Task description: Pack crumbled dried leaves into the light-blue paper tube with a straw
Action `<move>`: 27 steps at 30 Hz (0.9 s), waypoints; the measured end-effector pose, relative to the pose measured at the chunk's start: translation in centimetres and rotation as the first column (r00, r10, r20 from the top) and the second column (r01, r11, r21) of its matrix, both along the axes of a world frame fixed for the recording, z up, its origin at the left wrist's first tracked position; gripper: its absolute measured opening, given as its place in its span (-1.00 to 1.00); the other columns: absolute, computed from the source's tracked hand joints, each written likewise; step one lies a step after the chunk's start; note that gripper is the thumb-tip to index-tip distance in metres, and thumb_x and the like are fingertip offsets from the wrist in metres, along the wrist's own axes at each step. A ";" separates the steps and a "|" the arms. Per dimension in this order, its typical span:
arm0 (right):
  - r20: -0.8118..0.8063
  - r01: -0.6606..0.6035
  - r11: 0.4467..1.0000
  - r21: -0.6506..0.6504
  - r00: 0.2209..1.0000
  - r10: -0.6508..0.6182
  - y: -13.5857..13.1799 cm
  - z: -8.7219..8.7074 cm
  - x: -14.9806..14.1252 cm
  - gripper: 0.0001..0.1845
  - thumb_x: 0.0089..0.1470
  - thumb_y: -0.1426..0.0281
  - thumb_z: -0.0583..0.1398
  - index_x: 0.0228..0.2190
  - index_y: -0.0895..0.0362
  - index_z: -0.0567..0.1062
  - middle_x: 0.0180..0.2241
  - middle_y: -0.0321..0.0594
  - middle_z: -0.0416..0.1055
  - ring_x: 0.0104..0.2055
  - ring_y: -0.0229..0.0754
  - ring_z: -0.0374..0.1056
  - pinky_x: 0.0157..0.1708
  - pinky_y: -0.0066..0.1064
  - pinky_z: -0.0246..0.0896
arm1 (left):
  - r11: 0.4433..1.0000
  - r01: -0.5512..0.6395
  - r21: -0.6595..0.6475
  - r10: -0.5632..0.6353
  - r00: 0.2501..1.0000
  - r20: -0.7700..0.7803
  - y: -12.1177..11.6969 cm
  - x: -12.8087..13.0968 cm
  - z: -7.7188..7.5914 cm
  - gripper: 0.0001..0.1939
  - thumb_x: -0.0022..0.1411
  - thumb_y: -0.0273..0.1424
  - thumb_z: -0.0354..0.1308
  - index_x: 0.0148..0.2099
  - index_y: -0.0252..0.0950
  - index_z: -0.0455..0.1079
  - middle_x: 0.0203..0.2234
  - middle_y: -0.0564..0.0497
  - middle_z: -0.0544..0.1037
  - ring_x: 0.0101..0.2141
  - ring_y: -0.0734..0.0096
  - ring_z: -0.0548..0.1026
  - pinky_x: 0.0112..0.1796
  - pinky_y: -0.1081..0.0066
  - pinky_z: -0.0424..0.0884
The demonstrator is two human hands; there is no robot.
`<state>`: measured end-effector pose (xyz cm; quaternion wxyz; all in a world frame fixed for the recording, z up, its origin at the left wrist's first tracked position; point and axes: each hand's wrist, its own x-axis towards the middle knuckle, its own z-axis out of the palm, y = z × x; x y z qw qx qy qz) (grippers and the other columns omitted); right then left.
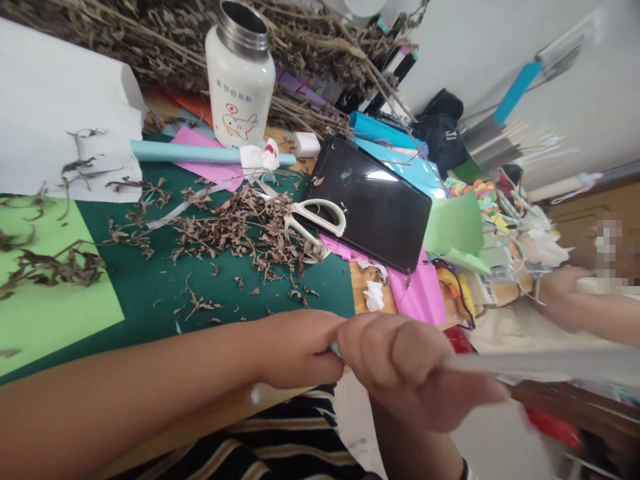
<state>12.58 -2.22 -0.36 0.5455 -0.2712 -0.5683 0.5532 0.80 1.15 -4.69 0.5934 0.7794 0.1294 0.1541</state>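
My left hand [303,347] is closed in front of the green mat's near edge, its fingers wrapped out of sight. Against it, my right hand [400,367] curls its fingers, with the thumb stretched out to the right. A small light-blue bit [335,348] shows between the hands; the rest of it is hidden. From my right hand a long pale strip [545,363], smeared by motion, runs to the right edge of view. Beyond the hands lie crumbled dried leaves [235,230] and white-handled scissors [320,217], the latter partly against a black tablet [373,200].
A green mat [155,287] bears light-green paper [35,280]. An uncapped white bottle [240,87] stands behind a light-blue paper roll [200,155]. Dried stalks [165,33] are heaped at the back. Another person's arm [580,307] reaches in at right.
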 end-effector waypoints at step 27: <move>0.121 0.131 0.977 -0.170 0.986 -0.111 -1.8 0.6 -0.4 -0.58 -0.01 0.08 -0.02 -0.68 0.12 0.15 -0.73 -0.41 -0.05 -0.66 -0.34 0.00 -0.60 -0.41 0.02 | 0.988 0.152 -0.042 -0.147 0.984 0.098 0.6 -0.2 -0.5 -0.85 -0.01 -0.59 -0.04 -0.34 -0.35 0.26 -0.38 0.05 0.38 -0.32 0.42 0.33 -0.28 0.51 0.26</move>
